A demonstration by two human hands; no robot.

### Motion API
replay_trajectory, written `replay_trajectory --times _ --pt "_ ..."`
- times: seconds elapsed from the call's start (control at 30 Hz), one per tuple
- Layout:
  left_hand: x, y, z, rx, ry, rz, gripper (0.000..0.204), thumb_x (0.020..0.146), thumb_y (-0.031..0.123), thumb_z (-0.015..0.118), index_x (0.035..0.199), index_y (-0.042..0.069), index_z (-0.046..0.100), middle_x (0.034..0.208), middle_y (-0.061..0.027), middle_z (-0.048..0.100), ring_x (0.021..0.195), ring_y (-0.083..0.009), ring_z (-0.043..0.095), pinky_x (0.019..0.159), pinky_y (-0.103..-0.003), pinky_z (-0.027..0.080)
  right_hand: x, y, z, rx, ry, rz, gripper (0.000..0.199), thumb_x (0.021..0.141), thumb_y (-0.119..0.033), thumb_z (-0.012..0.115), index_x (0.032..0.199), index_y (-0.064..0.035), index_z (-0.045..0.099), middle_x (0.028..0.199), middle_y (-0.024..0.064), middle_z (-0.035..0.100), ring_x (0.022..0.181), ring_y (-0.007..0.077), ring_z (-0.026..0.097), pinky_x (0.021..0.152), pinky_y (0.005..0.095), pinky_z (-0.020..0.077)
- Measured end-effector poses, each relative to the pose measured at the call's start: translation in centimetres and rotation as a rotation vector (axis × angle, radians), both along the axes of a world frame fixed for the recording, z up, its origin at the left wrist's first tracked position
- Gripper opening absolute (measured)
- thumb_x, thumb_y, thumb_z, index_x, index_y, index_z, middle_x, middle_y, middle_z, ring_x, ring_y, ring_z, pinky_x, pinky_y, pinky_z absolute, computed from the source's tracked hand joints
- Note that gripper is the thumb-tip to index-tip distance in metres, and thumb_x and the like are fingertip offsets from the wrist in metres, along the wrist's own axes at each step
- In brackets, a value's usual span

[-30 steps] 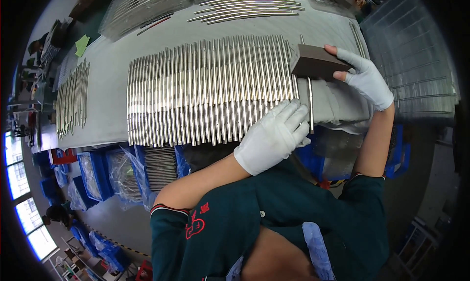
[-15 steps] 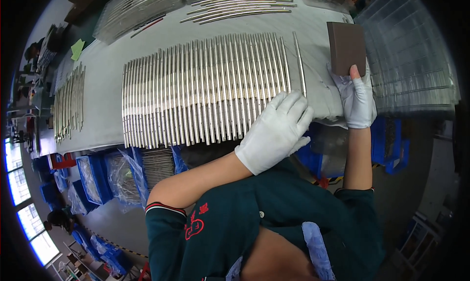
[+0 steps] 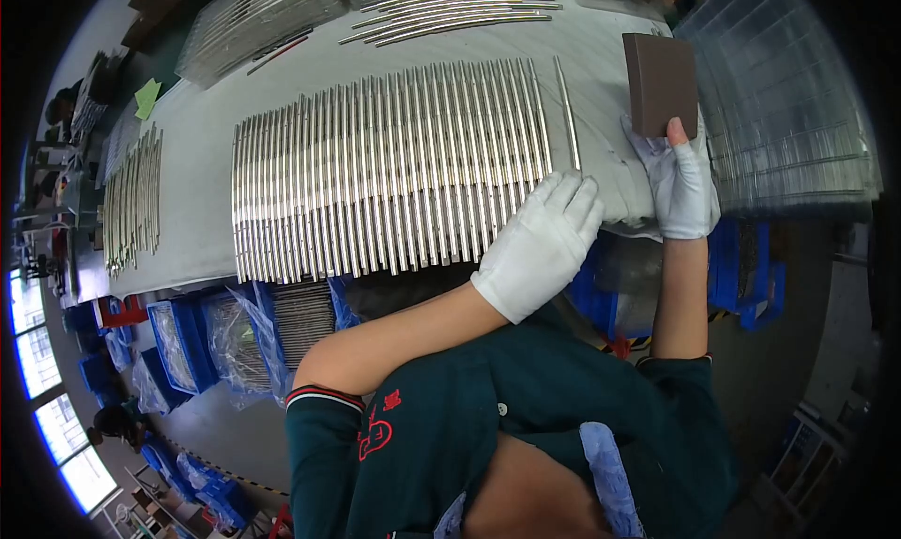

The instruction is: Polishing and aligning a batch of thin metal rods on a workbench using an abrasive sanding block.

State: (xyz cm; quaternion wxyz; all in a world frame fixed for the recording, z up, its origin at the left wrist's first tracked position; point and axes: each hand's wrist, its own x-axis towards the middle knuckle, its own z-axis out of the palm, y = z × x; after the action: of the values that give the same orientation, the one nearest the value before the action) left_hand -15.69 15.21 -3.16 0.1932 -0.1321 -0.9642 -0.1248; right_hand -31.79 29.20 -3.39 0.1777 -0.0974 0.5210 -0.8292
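In the head view, a brown block (image 3: 664,86) is being grasped by the gloved right hand (image 3: 685,192) over the table's right side. The near end of a lone metal rod (image 3: 568,112) is being covered by the gloved left hand (image 3: 540,243); whether it is being gripped cannot be told. Left of it, a row of rods (image 3: 394,163) is being displayed. The right side is being blocked by clear plastic trays (image 3: 784,116); the far left corner is being occupied by a clear box (image 3: 258,32).
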Motion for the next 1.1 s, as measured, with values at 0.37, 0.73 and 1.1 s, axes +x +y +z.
replay_trajectory --times 0.37,0.73,1.1 --pt "1.4 -1.2 2.3 0.082 -0.044 -0.139 0.031 0.082 0.027 0.066 0.098 0.002 0.058 0.105 -0.0118 0.057 0.113 -0.0311 0.055 0.103 -0.041 0.043 -1.7 1.3 5.4 0.555 0.663 0.192 0.058 0.087 -0.009 0.071 0.142 -0.0091 0.052 0.137 0.0072 0.055 0.120 0.0164 0.053 0.099 0.0286 0.0465" --pt "1.4 -1.3 2.1 0.137 -0.027 -0.166 0.030 0.081 0.027 0.066 0.094 0.001 0.058 0.106 -0.0132 0.058 0.113 -0.0332 0.056 0.102 -0.044 0.045 -3.6 -0.4 7.2 0.660 0.379 0.646 0.053 0.086 0.003 0.065 0.137 -0.0064 0.055 0.135 0.0053 0.059 0.120 0.0160 0.057 0.102 0.0299 0.0481" --pt "1.5 -1.3 2.0 0.140 -0.030 -0.162 0.029 0.082 0.028 0.066 0.094 0.002 0.058 0.107 -0.0128 0.058 0.114 -0.0326 0.055 0.101 -0.043 0.045 -3.7 -0.1 6.4 0.641 0.406 0.621 0.055 0.085 0.005 0.064 0.139 -0.0052 0.054 0.135 0.0062 0.058 0.116 0.0149 0.058 0.101 0.0273 0.0485"
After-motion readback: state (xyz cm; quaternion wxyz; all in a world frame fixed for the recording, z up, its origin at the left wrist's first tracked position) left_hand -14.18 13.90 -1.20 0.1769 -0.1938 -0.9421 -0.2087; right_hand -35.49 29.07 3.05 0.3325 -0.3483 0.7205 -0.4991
